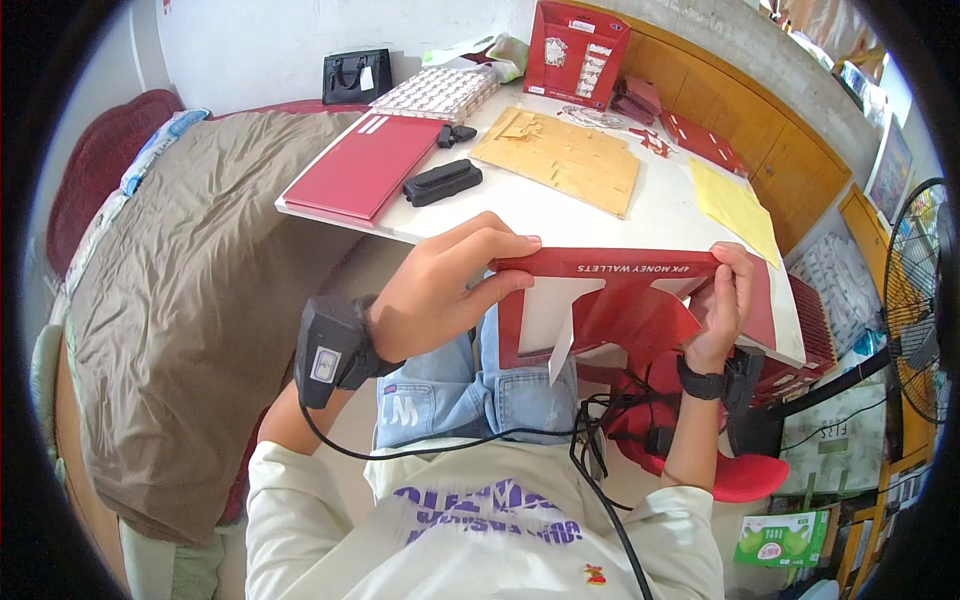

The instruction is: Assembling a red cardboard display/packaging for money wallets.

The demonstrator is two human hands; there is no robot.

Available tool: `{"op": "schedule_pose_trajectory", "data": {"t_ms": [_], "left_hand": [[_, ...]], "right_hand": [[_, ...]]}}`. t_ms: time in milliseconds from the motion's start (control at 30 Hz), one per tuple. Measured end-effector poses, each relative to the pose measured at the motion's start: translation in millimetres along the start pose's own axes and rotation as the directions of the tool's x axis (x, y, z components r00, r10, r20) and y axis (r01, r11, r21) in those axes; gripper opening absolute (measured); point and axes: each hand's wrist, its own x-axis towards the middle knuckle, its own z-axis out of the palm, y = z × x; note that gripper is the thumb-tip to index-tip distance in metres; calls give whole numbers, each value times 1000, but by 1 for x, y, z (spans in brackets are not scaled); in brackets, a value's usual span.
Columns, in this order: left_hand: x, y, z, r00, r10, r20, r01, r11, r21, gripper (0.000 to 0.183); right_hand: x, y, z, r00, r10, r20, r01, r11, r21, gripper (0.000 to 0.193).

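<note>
Above my lap I hold a red cardboard box (612, 318), partly folded, with white inner flaps hanging from its underside. My left hand (455, 285) pinches its upper left corner between thumb and fingers. At the opposite end, my right hand (722, 303) has its fingers wrapped round the right edge. The box's lower part hangs in front of my jeans. Just beyond it is the near edge of the white table (560, 228). A black case (443, 183) lies on the table past my left hand.
Flat red cards (372, 165) lie at the table's left, a brown cardboard sheet (560, 158) mid-table, yellow paper (735, 208) at right. A red display box (577, 55) stands at the back. A bed (190, 270) is on the left, a black fan (915, 300) on the right. Cables (590, 440) cross my lap.
</note>
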Motion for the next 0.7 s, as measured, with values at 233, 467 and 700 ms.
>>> {"op": "schedule_pose_trajectory", "data": {"t_ms": [233, 467, 700], "left_hand": [[8, 15, -2, 999, 42, 5, -43, 998, 55, 30], [30, 51, -1, 984, 54, -170, -41, 996, 81, 30], [45, 86, 0, 980, 95, -174, -105, 993, -48, 33]], "right_hand": [[9, -9, -9, 994, -97, 45, 99, 995, -29, 17], [16, -58, -2, 986, -122, -115, 49, 866, -498, 13], [9, -128, 50, 877, -99, 471, 358, 788, -500, 34]]}}
